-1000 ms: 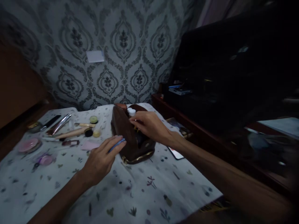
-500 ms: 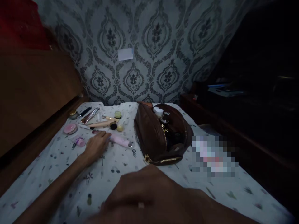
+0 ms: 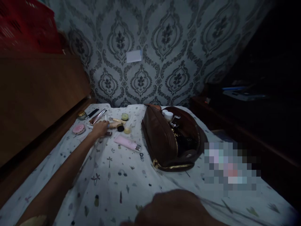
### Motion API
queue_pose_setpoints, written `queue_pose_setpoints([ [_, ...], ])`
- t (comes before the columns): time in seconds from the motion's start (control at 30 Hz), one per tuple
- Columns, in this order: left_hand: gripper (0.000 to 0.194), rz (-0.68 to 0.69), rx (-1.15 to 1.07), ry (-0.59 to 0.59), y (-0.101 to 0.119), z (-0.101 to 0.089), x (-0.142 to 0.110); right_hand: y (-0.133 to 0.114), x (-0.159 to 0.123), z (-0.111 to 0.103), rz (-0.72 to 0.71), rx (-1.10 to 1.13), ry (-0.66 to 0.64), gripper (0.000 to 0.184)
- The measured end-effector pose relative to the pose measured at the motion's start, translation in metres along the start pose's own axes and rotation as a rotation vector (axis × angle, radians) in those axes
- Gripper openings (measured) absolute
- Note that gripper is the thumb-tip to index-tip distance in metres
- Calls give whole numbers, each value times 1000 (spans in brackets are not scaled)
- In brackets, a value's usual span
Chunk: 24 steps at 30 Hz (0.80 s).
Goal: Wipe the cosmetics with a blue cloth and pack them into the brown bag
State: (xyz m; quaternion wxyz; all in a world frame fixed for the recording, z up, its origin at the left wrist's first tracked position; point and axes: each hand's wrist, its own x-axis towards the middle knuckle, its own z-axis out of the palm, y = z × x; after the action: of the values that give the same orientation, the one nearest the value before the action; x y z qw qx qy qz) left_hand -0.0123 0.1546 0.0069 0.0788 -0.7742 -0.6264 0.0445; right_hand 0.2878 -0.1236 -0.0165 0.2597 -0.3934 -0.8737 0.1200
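Observation:
My left hand reaches into the group of cosmetics, fingers curled down over a wooden-handled brush; a bit of blue shows at its fingertips, and what it grips is hidden. Nearby lie a pink tube with a silver cap, a black round lid, a small yellow round piece and a green-topped pot. My right hand is low in front, blurred, its fingers out of sight. A brown zip bag stands open, with white-capped containers and a silver-topped bottle inside.
A pink compact, a gold-lidded jar and a silver-brown tube lie at the far left on the patterned cloth. Wooden furniture borders the left. A pixelated patch covers something right of the bag.
My right hand has left the bag and come down low in front. My left hand has moved away from the bag to the cosmetics, then farther in. The view has swung left.

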Motion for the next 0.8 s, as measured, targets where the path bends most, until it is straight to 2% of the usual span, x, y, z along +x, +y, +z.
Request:
queue_pose_setpoints([
  [0.1, 29, 14, -13, -4, -3, -3, 1, 14, 66, -1, 49, -38, -21, 44],
  [0.2, 27, 15, -41, 3, -6, -9, -3, 24, 102, 6, 92, -79, -35, 53],
  [0.47, 35, 90, -214, 64, -28, -29, -22, 39, 120, 28, 277, -276, -179, 61],
  [0.63, 42, 214, -352, 52, -31, -38, -31, 54, 134, 40, 314, -266, -82, 60],
  [0.8, 41, 271, -352, 61, -14, -36, -45, 66, 136, 47, 380, -221, -11, 40],
])
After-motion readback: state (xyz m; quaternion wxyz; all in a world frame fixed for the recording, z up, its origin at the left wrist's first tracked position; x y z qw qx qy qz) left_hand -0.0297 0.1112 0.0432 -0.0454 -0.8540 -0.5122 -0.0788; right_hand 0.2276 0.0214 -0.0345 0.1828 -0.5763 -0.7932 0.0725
